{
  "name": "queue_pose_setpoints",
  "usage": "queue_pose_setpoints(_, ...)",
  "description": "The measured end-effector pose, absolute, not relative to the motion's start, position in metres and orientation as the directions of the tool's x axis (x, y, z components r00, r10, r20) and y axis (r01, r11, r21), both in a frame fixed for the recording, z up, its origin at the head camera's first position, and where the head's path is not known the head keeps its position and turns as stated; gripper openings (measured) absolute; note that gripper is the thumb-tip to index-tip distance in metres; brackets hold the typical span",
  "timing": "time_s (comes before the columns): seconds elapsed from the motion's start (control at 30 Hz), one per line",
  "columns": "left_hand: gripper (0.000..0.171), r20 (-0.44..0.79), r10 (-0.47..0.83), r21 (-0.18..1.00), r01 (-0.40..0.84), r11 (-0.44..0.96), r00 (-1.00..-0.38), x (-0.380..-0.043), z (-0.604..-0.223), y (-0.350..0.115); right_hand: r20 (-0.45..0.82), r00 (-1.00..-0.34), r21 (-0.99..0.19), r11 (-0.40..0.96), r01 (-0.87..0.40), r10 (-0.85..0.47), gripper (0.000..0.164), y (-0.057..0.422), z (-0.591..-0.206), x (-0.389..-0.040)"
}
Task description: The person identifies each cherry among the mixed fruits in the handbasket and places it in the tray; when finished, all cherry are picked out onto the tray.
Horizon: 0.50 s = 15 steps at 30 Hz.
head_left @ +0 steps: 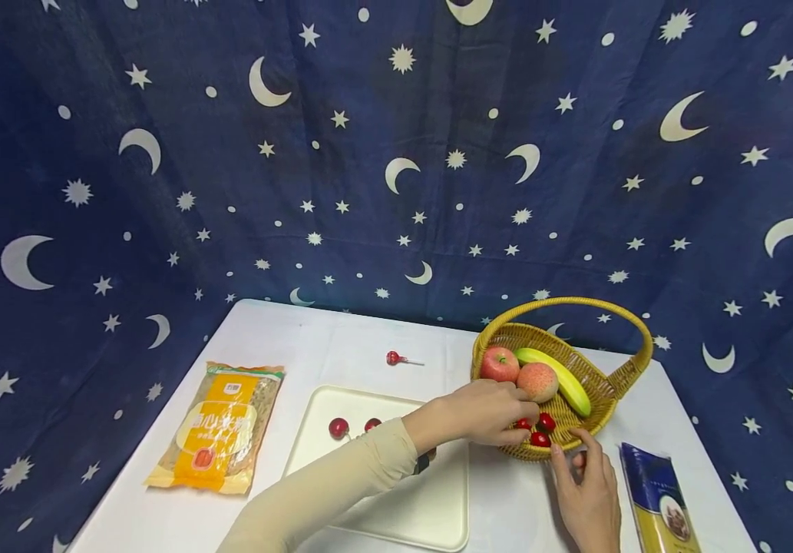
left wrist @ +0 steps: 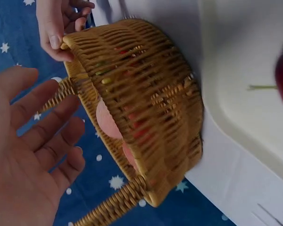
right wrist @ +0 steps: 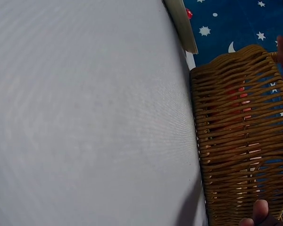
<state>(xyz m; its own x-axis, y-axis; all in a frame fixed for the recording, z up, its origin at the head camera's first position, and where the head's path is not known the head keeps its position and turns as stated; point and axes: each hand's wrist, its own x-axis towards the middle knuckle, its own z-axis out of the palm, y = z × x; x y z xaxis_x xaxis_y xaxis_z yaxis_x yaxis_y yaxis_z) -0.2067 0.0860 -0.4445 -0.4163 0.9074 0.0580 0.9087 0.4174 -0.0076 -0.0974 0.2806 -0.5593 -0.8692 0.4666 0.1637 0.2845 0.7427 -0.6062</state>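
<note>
A wicker basket with an arched handle holds an apple, a peach, a banana and red cherries. My left hand reaches over the basket's near left rim, beside the cherries. In the left wrist view its fingers are spread and loosely bent, with nothing held. At the near right rim, my right hand pinches the basket edge between thumb and index finger. Its fingertips also show against the outer weave in the right wrist view.
Left of the basket lies a cream tray with cherries on it, partly under my left forearm. A lollipop lies behind the tray. An orange-labelled bag is at left, a blue and gold packet at right.
</note>
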Motion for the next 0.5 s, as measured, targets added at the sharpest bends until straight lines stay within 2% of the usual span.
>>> queue_pose_setpoints(0.27, 0.03, -0.177, 0.879, -0.006, 0.894, 0.448, -0.442, -0.22, -0.439, 0.123, 0.18, -0.869, -0.604, 0.749, 0.272, 0.461, 0.049, 0.281, -0.562, -0.098)
queue_pose_setpoints(0.5, 0.034, -0.294, 0.835, 0.025, 0.869, 0.494, -0.466, -0.231, -0.435, 0.143, 0.194, -0.866, -0.598, 0.755, 0.269, 0.462, 0.048, 0.28, -0.562, -0.098)
